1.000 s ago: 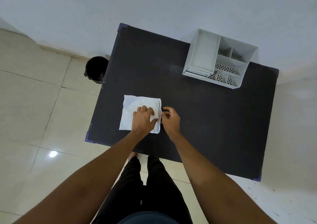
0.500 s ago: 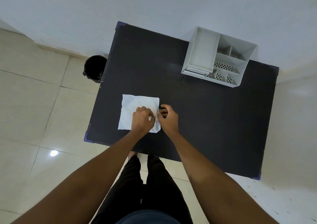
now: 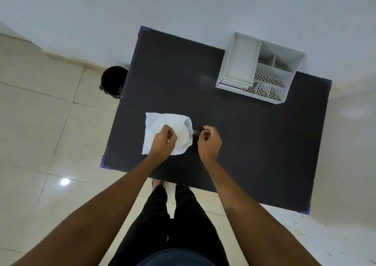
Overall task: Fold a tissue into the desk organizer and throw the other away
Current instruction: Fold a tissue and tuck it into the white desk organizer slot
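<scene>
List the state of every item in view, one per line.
tissue: flat on the table, right edge lifted and curling over
left hand: pinching the tissue
right hand: curled, off the tissue
desk organizer: upright, compartments empty
bin: open, on floor

Bare table [image 3: 234,135] lies between the hands [image 3: 209,141] and desk organizer [image 3: 258,70] — nothing blocks that stretch.
</scene>
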